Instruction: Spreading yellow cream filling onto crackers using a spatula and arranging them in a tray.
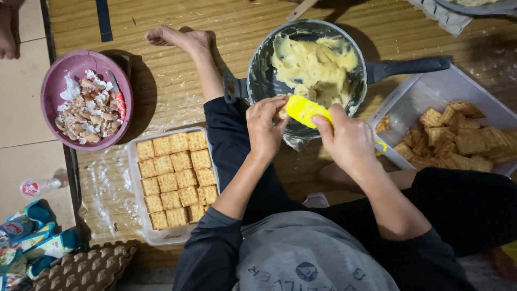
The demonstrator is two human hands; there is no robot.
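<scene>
Now spreading: left hand (265, 129) pinching a cracker (281, 112), fingers closed round its edges, just over the near rim of the pan (257, 70). Right hand (349, 141) curled tight on a yellow spatula (305, 110), long axis running from that fist up-left, blade tip pointing at the cracker and touching it. Probably calls next for a level wipe of the cream (312, 64), then a place in the tray (135, 178) at left; further crackers in the tub (417, 89) at right.

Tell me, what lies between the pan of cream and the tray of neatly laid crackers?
In the head view, the person's leg in dark trousers lies between pan and tray.
</scene>
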